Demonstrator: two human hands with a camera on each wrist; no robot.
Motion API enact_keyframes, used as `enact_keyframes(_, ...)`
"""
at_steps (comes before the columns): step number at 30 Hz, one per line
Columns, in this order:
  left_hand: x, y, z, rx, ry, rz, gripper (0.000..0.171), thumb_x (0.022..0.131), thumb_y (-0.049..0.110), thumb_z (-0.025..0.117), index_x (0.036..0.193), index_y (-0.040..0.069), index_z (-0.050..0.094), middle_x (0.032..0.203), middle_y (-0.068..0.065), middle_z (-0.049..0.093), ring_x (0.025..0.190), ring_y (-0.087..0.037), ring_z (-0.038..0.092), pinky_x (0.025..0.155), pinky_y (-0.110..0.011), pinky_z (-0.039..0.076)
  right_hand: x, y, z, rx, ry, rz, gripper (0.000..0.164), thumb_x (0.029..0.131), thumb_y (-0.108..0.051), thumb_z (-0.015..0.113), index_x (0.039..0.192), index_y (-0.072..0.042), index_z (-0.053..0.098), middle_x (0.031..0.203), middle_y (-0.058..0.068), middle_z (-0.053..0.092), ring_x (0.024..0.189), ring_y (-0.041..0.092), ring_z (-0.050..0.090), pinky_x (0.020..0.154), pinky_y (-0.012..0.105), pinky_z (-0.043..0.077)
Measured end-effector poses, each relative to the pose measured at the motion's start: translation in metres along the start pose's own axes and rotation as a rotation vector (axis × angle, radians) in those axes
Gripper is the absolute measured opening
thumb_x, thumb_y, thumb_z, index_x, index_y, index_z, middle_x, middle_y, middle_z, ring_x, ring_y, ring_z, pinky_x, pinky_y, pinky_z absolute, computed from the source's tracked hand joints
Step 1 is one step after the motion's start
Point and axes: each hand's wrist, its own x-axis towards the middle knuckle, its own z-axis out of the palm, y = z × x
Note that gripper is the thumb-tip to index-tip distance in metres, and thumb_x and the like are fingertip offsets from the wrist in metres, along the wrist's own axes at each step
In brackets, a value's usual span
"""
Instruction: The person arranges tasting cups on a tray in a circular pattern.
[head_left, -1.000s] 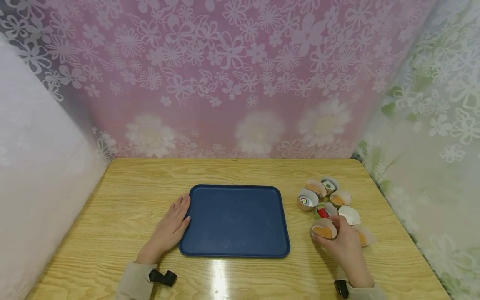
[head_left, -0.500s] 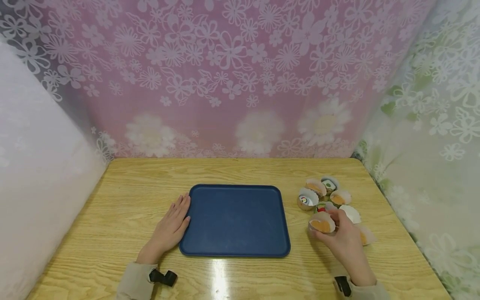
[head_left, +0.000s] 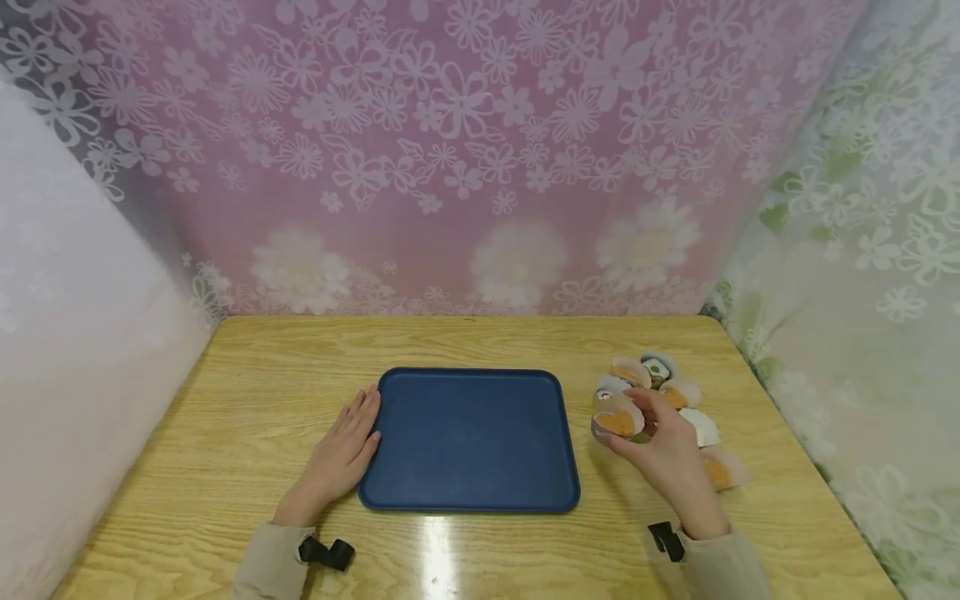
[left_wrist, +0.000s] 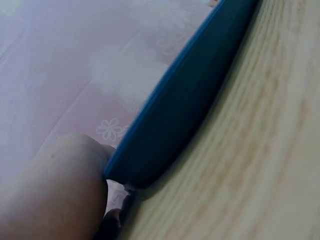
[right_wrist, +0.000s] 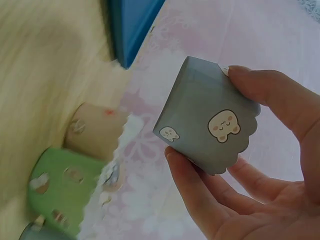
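Observation:
A grey paper cupcake cup (right_wrist: 210, 115) with bear faces and a scalloped rim is pinched between the thumb and fingers of my right hand (head_left: 667, 454). In the head view something orange shows inside this cup. It is held up off the table, right of the dark blue tray (head_left: 472, 442), and partly covers other cups. In the right wrist view, a green cup (right_wrist: 67, 185) and a brown cup (right_wrist: 95, 127) stand below it. My left hand (head_left: 341, 454) lies with extended fingers against the tray's left edge.
On the table's right side, several more paper cups are clustered, among them a white one (head_left: 702, 427) and one with orange inside (head_left: 720, 471). A pink floral curtain (head_left: 450, 167) hangs behind the wooden table (head_left: 300, 350).
My right hand has lifted the grey cupcake cup from the near side of the cluster and carried it left and away from me. My left hand and the tray stay put.

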Motion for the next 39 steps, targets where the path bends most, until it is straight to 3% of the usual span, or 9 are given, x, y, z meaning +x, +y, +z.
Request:
enact_keyframes(12, -0.001, -0.001, 0.001, -0.002, 0.003, 0.003, 0.061, 0.106, 0.016, 0.045, 0.156, -0.006, 0.019, 0.162, -0.021, 0.017, 0.149, -0.04, 0.015, 0.121, -0.051, 0.011, 0.023, -0.03, 0.016, 0.057, -0.02, -0.091, 0.067, 0.078, -0.017, 0.087, 0.135, -0.002, 0.055, 0.121, 0.018, 0.061, 0.107, 0.033, 0.059, 0.085, 0.048, 0.054)
enact_keyframes(18, -0.001, -0.002, 0.003, -0.005, 0.015, 0.01, 0.06, 0.106, 0.016, 0.044, 0.156, -0.005, 0.019, 0.162, -0.021, 0.017, 0.149, -0.04, 0.015, 0.122, -0.045, 0.007, 0.043, -0.042, 0.03, 0.162, -0.075, -0.106, 0.068, 0.078, -0.015, 0.087, 0.136, -0.003, 0.054, 0.121, 0.016, 0.062, 0.108, 0.031, 0.059, 0.089, 0.048, 0.053)
enact_keyframes(25, -0.001, -0.001, 0.002, 0.002, 0.057, 0.041, 0.058, 0.105, 0.015, 0.045, 0.154, -0.008, 0.022, 0.16, -0.025, 0.021, 0.147, -0.043, 0.019, 0.122, -0.045, 0.008, 0.063, -0.059, 0.053, 0.208, -0.125, -0.113, 0.069, 0.077, -0.013, 0.086, 0.137, -0.003, 0.054, 0.12, 0.017, 0.062, 0.108, 0.032, 0.06, 0.09, 0.05, 0.053)
enact_keyframes(34, -0.001, -0.004, 0.002, 0.0, 0.014, 0.012, 0.061, 0.106, 0.017, 0.044, 0.156, -0.005, 0.019, 0.163, -0.021, 0.017, 0.149, -0.038, 0.014, 0.123, -0.044, 0.007, 0.082, -0.078, 0.089, 0.165, -0.186, -0.124, 0.069, 0.078, -0.017, 0.086, 0.138, -0.006, 0.053, 0.125, 0.017, 0.062, 0.101, 0.03, 0.062, 0.081, 0.043, 0.054)
enact_keyframes(39, -0.001, -0.005, 0.002, -0.003, 0.01, 0.012, 0.061, 0.106, 0.018, 0.045, 0.156, -0.005, 0.018, 0.163, -0.021, 0.017, 0.15, -0.038, 0.013, 0.123, -0.043, 0.005, 0.089, -0.082, 0.113, 0.155, -0.237, -0.074, 0.068, 0.078, -0.014, 0.086, 0.138, -0.009, 0.053, 0.132, 0.017, 0.059, 0.103, 0.031, 0.062, 0.081, 0.044, 0.054)
